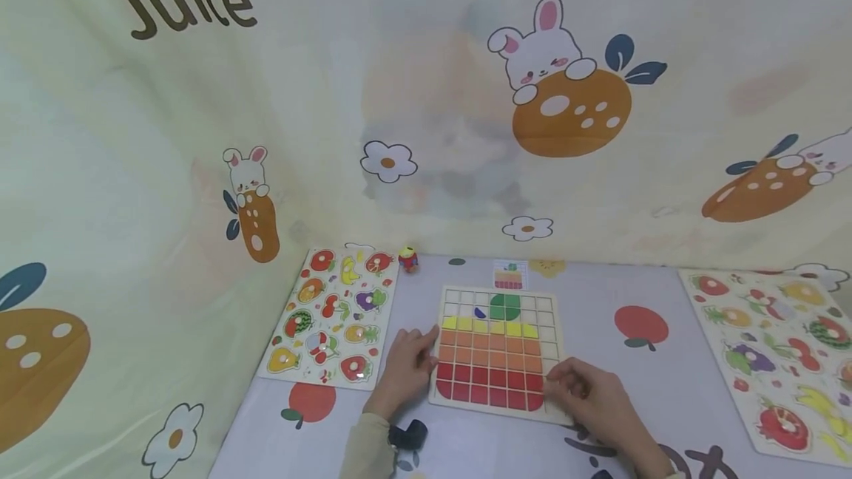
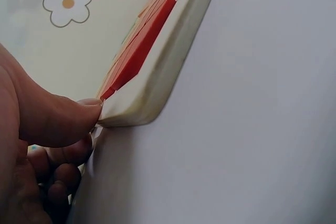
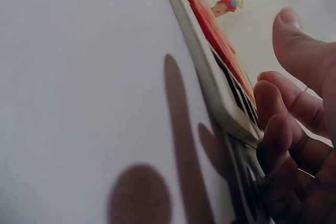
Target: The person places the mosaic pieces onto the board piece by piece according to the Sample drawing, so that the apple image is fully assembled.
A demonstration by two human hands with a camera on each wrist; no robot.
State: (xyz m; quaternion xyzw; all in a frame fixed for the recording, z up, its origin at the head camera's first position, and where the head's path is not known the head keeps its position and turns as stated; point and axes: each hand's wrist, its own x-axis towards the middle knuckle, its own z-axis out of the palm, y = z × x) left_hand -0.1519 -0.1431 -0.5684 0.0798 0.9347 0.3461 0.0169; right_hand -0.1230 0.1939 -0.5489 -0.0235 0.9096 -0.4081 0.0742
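A: Which step is going on?
B: Both hands are steadying the grid board (image 1: 498,350) on the table (image 1: 665,383) near the person: left hand (image 1: 406,364) thumb pressing its corner, right hand (image 1: 589,394) loosely curled, empty.
A: Next?
B: Probably filling the far empty cells, needing a tile.

Head view soft and even for you, bright but kinda washed out, no glare. Wide-angle bend at edges, backdrop cloth (image 1: 426,94) curving. Slight haze overall, far stuff mushy. Both wrist views dimmer, grey cast. Your right hand (image 3: 294,124) dark, out of focus, finger shadows falling on table (image 3: 79,77). Left thumb (image 2: 50,121) blurry up close.
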